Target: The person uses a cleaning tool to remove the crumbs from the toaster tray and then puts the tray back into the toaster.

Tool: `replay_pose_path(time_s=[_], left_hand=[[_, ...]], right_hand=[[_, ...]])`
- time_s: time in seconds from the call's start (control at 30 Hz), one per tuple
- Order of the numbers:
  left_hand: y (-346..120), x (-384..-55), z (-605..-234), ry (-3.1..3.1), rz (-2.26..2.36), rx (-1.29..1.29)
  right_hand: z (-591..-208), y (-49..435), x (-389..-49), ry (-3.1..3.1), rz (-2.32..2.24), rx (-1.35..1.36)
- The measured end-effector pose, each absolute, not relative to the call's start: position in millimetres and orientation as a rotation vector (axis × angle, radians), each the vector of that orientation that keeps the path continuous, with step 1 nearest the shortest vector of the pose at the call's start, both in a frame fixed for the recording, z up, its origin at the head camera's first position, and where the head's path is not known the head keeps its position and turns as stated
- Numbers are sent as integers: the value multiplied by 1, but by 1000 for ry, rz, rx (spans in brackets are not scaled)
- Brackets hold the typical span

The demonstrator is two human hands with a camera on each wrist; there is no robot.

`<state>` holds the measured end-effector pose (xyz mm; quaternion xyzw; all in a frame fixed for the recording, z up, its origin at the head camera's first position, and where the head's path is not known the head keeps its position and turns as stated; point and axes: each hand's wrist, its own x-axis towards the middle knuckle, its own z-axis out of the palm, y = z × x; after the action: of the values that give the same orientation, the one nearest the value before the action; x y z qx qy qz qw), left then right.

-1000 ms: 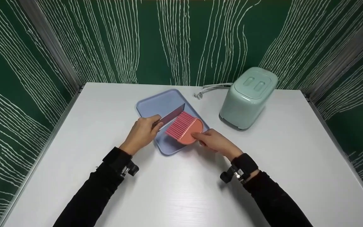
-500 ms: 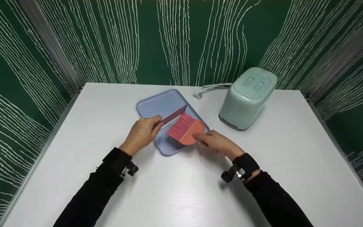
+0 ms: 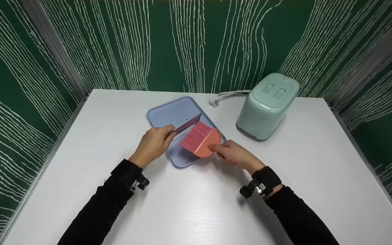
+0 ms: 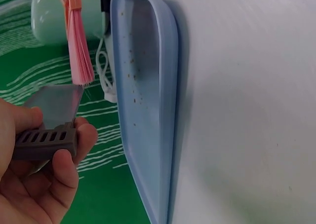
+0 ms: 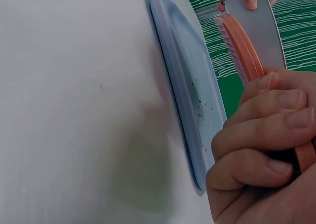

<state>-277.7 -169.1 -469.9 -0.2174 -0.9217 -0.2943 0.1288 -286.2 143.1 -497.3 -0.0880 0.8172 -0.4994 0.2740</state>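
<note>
My left hand (image 3: 152,143) pinches a thin metal crumb tray (image 3: 188,125) by its dark slotted end (image 4: 44,144), tilted on edge above a blue tray (image 3: 167,114). In my right hand (image 3: 235,153) is a brush with an orange semicircular handle (image 3: 208,143) and pink bristles (image 3: 195,135), thumb on top and fingers curled beneath. The bristle tips are right beside the crumb tray's face. Small brown crumbs (image 4: 134,88) lie scattered on the floor of the blue tray, seen in both wrist views.
A mint-green toaster (image 3: 267,105) stands to the right of the blue tray on a white table (image 3: 196,204). Its white cord and plug (image 3: 214,102) lie behind, near the back edge. Green walls with white lines (image 3: 158,44) enclose the table's back and sides.
The brush and right hand have shifted slightly to the right and toward me. The crumb tray has barely moved; both hands keep their hold.
</note>
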Motion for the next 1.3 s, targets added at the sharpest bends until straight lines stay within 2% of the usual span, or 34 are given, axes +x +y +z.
replay_pose_path(time_s=[1.3], left_hand=[[-169,-276,-471,-2640,-758,-671]], right_hand=[[-496,137,-279,2272,-1266,-247]])
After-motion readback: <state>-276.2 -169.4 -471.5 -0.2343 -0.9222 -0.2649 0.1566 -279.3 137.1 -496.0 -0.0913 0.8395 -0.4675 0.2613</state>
